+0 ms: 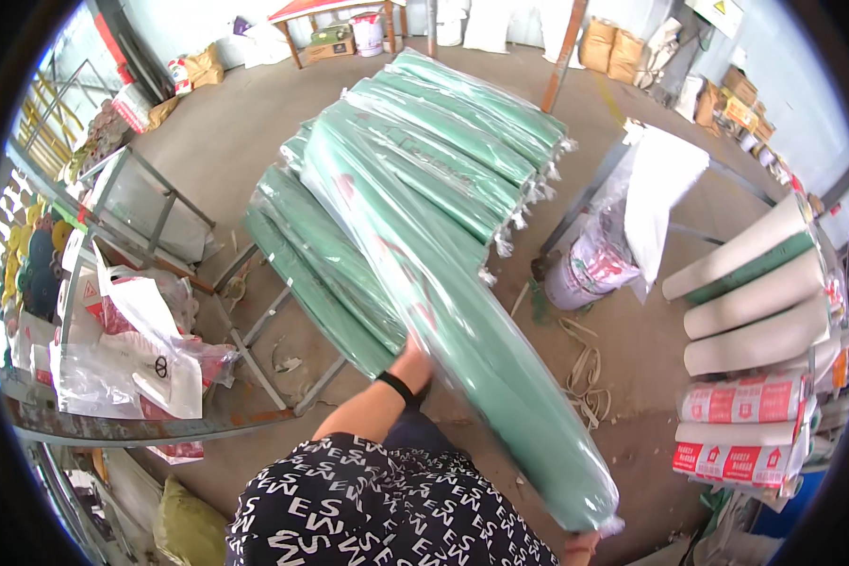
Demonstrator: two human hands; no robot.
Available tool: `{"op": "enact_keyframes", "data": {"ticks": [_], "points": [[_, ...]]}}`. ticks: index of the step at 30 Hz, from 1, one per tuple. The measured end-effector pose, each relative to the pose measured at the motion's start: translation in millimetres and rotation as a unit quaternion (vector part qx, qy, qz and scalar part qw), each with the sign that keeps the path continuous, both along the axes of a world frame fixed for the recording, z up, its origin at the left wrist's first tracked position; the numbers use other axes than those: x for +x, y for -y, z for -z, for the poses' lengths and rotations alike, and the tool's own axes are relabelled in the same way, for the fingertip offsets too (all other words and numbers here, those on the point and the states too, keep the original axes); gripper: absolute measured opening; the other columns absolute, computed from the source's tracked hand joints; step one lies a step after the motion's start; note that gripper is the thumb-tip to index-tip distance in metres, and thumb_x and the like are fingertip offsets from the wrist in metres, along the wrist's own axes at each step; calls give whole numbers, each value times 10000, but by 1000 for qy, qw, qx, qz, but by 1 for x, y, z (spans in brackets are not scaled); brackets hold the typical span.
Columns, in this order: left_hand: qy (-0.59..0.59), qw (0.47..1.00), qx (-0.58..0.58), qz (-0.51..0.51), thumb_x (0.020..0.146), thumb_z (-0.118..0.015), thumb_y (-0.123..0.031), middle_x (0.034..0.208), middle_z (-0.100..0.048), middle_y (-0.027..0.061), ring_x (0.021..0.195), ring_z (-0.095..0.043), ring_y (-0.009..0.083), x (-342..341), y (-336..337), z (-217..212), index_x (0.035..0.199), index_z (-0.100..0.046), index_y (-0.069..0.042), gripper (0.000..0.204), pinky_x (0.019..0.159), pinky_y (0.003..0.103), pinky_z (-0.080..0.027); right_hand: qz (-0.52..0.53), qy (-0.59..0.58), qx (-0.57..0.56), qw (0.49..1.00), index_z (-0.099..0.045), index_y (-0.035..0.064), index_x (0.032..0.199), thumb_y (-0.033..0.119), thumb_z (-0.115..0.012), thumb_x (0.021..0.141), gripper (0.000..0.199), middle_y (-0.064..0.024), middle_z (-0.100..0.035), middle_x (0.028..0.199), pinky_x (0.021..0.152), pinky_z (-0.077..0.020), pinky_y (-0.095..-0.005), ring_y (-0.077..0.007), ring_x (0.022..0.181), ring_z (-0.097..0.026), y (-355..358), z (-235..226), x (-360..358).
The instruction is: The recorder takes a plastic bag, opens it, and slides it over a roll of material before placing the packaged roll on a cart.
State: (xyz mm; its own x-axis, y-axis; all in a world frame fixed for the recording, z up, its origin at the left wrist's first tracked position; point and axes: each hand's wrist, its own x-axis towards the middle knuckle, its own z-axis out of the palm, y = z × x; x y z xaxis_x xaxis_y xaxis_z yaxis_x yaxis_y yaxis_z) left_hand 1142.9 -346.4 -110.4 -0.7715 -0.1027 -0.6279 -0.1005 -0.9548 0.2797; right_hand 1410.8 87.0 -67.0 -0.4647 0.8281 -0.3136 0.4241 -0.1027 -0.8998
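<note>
A long green roll in clear plastic wrap lies slantwise across my front, its near end tilted toward my right side. My left hand, a black band at its wrist, is against the roll's left side and holds it from below; its fingers are hidden behind the roll. At the near end, my right hand grips the roll close to the twisted plastic, and only part of that hand shows. Under the roll's far part lie several similar wrapped green rolls, side by side on a metal frame.
To the right stand a pink and white bucket with plastic in it and a stack of pale rolls. White and clear packaging hangs at the left. A loose strap lies on the floor. A red-topped table is at the back.
</note>
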Motion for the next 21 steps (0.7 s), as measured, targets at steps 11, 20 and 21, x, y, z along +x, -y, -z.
{"op": "enact_keyframes", "data": {"ticks": [11, 20, 21], "points": [[130, 857, -408, 286, 894, -532, -453, 767, -623, 15, 658, -570, 142, 83, 206, 130, 853, -636, -91, 379, 559, 302, -445, -733, 126, 121, 657, -554, 35, 1236, 162, -544, 866, 391, -138, -678, 1033, 853, -493, -328, -222, 974, -651, 251, 70, -213], [354, 792, -487, 104, 904, -525, -313, 739, -661, 50, 616, -600, 138, 416, 248, 57, 815, -669, -78, 290, 557, 279, -475, -822, 247, -46, 511, -616, 27, 1140, 192, -525, 888, 314, -129, -682, 1012, 740, -518, -308, -192, 904, -657, 241, 169, -159], [430, 669, -600, 90, 923, -477, -254, 692, -616, 36, 593, -572, 138, 465, 258, 43, 780, -634, -97, 264, 556, 273, -460, -853, 266, 12, 450, -634, 29, 1115, 211, -536, 877, 315, -146, -679, 1018, 737, -523, -317, -212, 918, -659, 228, 183, -155]]}}
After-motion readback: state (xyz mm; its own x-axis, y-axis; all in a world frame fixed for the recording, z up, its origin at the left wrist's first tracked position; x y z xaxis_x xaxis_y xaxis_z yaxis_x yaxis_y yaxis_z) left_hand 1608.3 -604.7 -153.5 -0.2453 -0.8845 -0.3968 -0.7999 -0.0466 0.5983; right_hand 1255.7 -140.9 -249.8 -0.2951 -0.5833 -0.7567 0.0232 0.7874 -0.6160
